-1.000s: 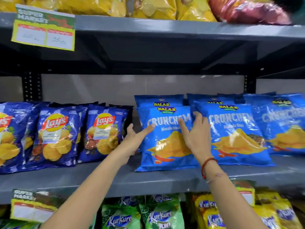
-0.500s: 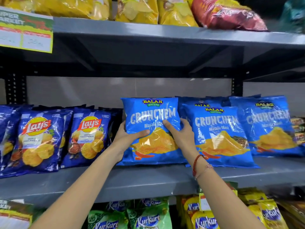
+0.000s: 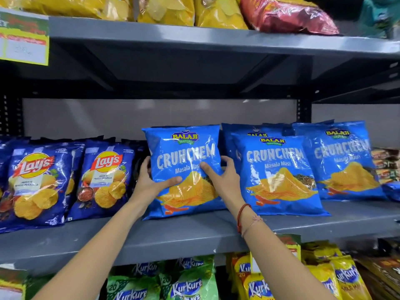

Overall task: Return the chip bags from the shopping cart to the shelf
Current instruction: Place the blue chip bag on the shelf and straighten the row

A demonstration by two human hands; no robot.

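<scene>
Both hands are holding one light blue chip bag [image 3: 184,169] upright on the grey middle shelf [image 3: 194,232]. The left hand [image 3: 151,182] is wrapping the bag's left edge, its thumb lying across the front over the printed chips and its fingers tucked behind, so its grip is pinching the bag. The right hand [image 3: 220,178] is taking the bag's right edge the same way, thumb pressing on the front near the small lettering and fingers curling round the side; its grip is also pinching the bag. A red thread bracelet [image 3: 242,215] is circling the right wrist.

The bag's bottom edge is sitting on the shelf, near the front lip, and the bag is leaning slightly back. Just beside it on the right, a second light blue bag [image 3: 279,176] of the same kind is standing with another behind it, and a third [image 3: 344,161] is standing further right. On the left, two dark blue chip bags [image 3: 104,178] are standing in a row, the nearer one close to the left hand.

Yellow bags [image 3: 164,9] and a red bag [image 3: 287,16] are lying on the shelf above. Green snack bags [image 3: 186,284] and yellow ones [image 3: 342,276] are filling the shelf below. A price tag [image 3: 23,40] is hanging at the upper left.
</scene>
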